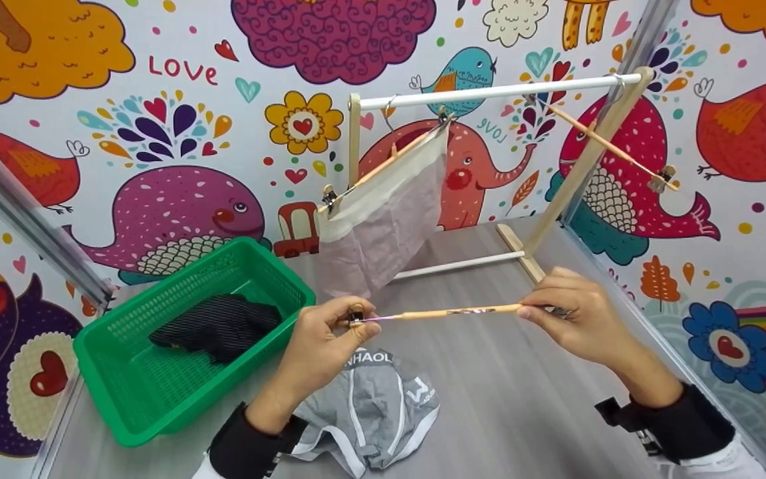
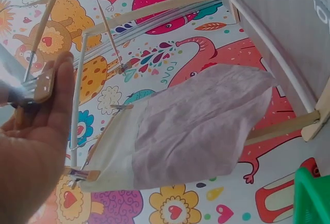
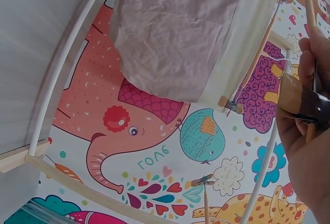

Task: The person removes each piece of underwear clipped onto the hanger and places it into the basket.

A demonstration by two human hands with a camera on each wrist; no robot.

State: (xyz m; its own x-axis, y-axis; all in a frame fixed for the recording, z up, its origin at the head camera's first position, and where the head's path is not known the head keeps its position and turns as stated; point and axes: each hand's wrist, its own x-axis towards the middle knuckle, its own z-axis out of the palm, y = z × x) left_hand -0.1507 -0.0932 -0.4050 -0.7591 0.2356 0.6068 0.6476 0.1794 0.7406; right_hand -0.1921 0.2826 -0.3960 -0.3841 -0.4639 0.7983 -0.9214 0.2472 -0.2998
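Note:
A slim wooden clip hanger [image 1: 453, 311] is stretched level between my two hands, above the table. My left hand [image 1: 320, 342] pinches its left end, thumb and fingers at a metal-and-wood clip [image 2: 38, 87]. At the other end my right hand [image 1: 576, 319] pinches the hanger; the right clip [image 3: 304, 100] shows against that palm in the right wrist view. Grey boxer briefs [image 1: 383, 409] with a lettered waistband and white trim lie on the table below, partly behind the left forearm. No garment hangs from the held hanger.
A white-barred wooden rack [image 1: 556, 193] stands behind. On it hang a lavender garment [image 1: 389, 213] with a cream band, clipped to a hanger, and a bare clip hanger [image 1: 612, 148]. At left, a green basket [image 1: 107, 406] contains a dark striped garment [image 1: 220, 326].

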